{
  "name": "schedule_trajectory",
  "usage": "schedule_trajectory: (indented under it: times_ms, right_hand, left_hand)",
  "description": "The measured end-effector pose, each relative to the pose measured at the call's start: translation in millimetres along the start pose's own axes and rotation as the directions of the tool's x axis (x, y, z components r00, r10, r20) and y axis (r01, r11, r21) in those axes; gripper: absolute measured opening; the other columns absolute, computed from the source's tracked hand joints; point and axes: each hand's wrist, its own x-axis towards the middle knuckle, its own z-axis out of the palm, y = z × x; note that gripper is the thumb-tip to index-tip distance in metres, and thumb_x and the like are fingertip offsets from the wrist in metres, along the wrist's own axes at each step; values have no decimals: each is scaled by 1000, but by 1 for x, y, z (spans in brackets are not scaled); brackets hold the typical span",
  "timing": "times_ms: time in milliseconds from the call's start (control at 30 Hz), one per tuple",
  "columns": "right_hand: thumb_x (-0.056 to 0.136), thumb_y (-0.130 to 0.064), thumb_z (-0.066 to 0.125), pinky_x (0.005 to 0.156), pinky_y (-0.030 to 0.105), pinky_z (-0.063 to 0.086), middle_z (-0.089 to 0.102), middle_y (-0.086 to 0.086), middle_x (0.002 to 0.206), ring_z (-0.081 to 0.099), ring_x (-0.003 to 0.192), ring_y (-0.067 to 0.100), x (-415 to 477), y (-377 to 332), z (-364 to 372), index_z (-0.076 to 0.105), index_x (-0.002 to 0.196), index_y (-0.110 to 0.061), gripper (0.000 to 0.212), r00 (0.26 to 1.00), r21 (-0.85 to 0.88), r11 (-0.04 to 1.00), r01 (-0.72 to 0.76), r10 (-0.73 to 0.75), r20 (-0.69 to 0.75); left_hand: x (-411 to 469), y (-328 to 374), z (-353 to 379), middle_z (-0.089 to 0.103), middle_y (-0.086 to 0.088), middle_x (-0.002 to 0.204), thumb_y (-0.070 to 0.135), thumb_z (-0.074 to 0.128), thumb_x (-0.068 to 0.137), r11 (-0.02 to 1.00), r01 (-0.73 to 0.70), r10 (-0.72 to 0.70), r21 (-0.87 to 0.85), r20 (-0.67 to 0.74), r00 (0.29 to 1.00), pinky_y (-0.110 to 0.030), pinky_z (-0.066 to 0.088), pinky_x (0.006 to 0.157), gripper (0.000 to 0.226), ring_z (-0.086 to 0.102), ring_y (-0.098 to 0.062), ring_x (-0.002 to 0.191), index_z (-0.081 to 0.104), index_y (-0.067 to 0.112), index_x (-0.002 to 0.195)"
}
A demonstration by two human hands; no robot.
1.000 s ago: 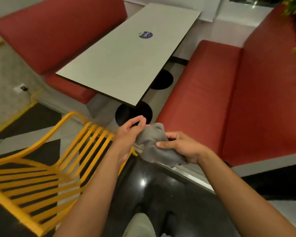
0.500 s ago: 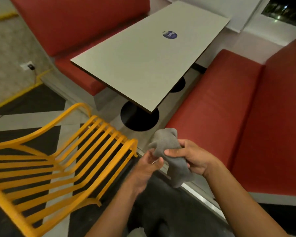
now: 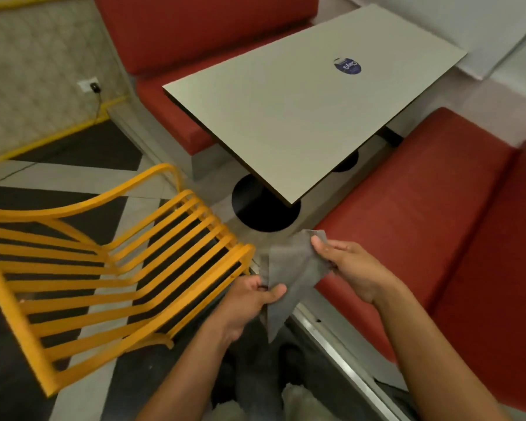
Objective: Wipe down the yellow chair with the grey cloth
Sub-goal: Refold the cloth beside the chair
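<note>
Surroundings: grey table [image 3: 301,117] on a round black base [image 3: 255,208], flanked by a red bench [image 3: 422,223] on its right and a second red bench [image 3: 195,34] behind it; wall socket [image 3: 88,85] far left of the table; black and pale floor [image 3: 73,147] underneath
Chair: yellow chair [image 3: 110,268] stands left of the table's near corner; slatted seat, its slats running from the backrest at lower left toward the table base; front edge of the seat close to that base but apart from it
Cloth: grey cloth [image 3: 289,271] held in the air just in front of the table's near corner, between chair and right bench; stretched slantwise, one corner hanging down; not touching the chair
Grip: left hand [image 3: 249,302] pinches the cloth's lower left edge between thumb and fingers; right hand [image 3: 346,265] pinches its upper right corner
Room: open floor left of the chair; narrow gap between chair front, table base and bench; a metal strip [image 3: 331,344] runs along the bench foot
</note>
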Motion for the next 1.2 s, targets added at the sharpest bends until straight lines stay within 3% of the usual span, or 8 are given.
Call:
schedule_trajectory:
  times_ms: [200,400,633,800,933,1033,1100,1200]
  right_hand:
    - [77,-22,89,82,31,62,82,17,101,79,99,29,28,-13,-25,83,98,-3,30,991,-47,995,93,-87,106]
    - [72,-17,88,75,24,60,82,9,101,79,94,18,39,-39,-49,79,105,-8,35,949,-35,984,172,-156,274]
    - [101,-55,57,83,36,58,76,14,125,76,105,24,73,10,-58,68,135,-15,54,909,-23,981,-190,185,373]
    - [78,-10,91,74,27,59,80,14,111,78,97,23,84,47,-70,53,148,-19,81,887,-168,955,-243,289,360]
    - [75,-6,92,71,21,58,80,-1,80,78,79,10,91,39,-54,54,144,-22,81,937,-287,949,-133,214,275]
    - [76,-11,93,94,32,59,72,9,92,76,97,22,94,39,-40,56,142,-34,78,958,-312,949,-49,133,253]
    - [77,-10,92,96,37,60,72,20,97,76,105,31,94,38,-32,67,133,-35,66,953,-325,946,3,95,286]
    - [72,-2,93,93,39,63,81,5,93,78,91,16,91,38,-16,77,117,-25,53,938,-434,897,87,73,339]
  left_hand:
    - [1,8,16,82,-9,116,29,82,86,989,-131,117,-71,-177,977,-42,60,100,39,76,-26,113,77,10,120]
    - [9,10,39,82,-13,95,28,83,79,964,-260,231,-47,-331,915,-28,63,75,26,76,-24,87,80,9,96]
    - [24,-6,64,74,-34,115,34,71,98,952,-224,131,-210,-381,915,-51,55,96,45,72,-36,98,74,-8,114]
    - [20,-24,59,84,3,102,29,75,97,990,-102,43,-93,-496,867,-24,56,80,17,77,-12,98,83,21,110]
    - [13,-32,46,85,-2,98,18,81,91,983,-103,-1,-151,-568,823,-22,58,77,17,78,-9,85,83,13,107]
    - [12,-33,37,85,-4,97,16,85,88,972,-147,5,-182,-613,790,-36,61,93,27,80,-9,84,78,17,115]
    - [9,-32,29,84,-6,93,15,88,84,950,-210,17,-230,-634,773,-30,62,79,43,80,-7,81,69,31,121]
    - [0,-39,15,83,-2,97,11,87,85,961,-214,65,-174,-611,789,-14,60,66,47,79,-9,87,73,34,123]
